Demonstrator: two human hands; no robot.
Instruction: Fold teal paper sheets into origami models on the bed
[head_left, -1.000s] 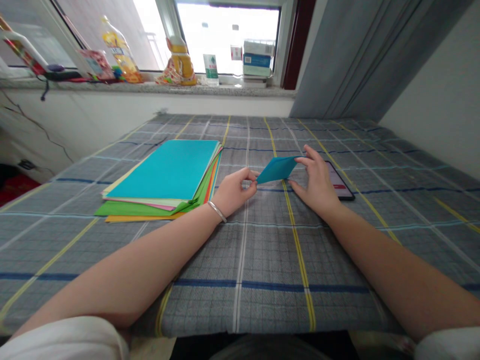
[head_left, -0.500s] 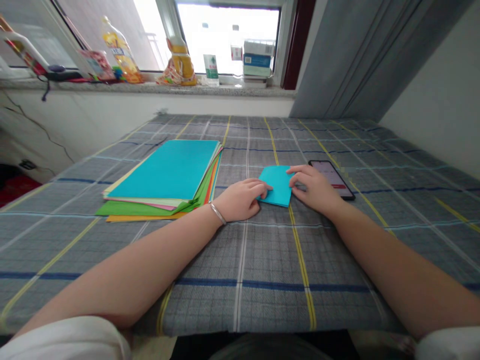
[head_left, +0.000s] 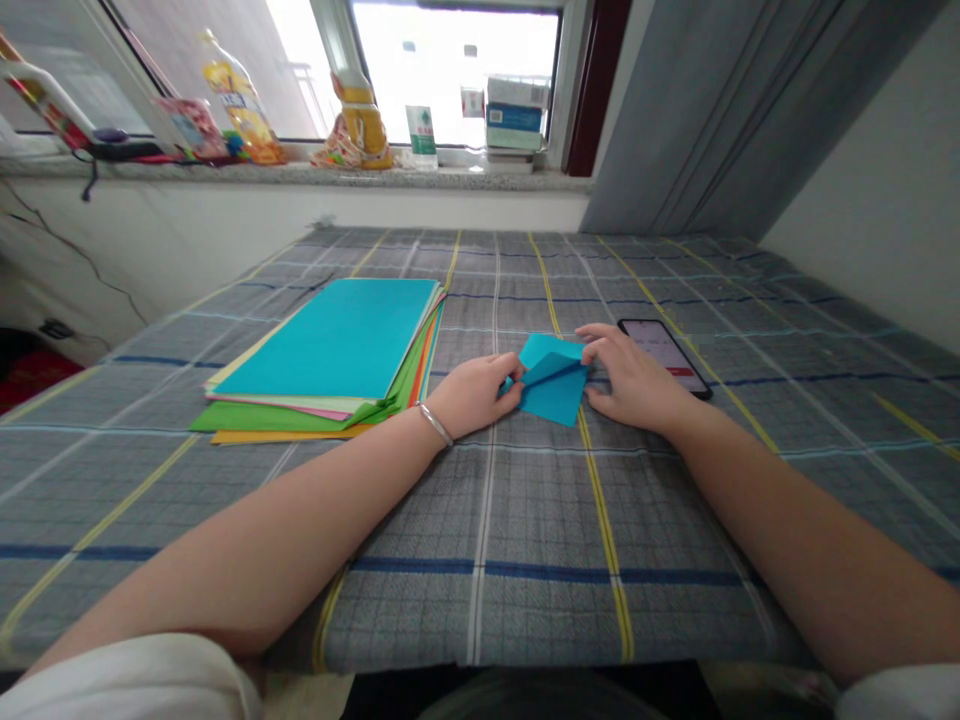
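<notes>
A small folded piece of blue paper [head_left: 553,400] lies on the checked cloth, its upper layer raised along a dark crease so that the fold stands partly open. My left hand [head_left: 484,392], with a silver bangle at the wrist, pinches the paper's left edge between thumb and fingers. At the opposite edge is my right hand [head_left: 626,378], its fingertips on the raised layer and its thumb lower down by the right side. To the left lies a stack of coloured paper [head_left: 330,340], blue on top, with green, pink and orange edges showing below.
A phone [head_left: 664,355] with its screen lit lies just beyond my right hand. The checked cloth [head_left: 540,520] covers the table. Bottles, a tube [head_left: 422,135] and stacked boxes [head_left: 516,120] stand on the windowsill; a grey curtain [head_left: 675,120] hangs at the right.
The blue paper was folded flat under my fingers; now its upper layer is lifted and the fold has opened. My left fingers have drawn back from its top to its left edge.
</notes>
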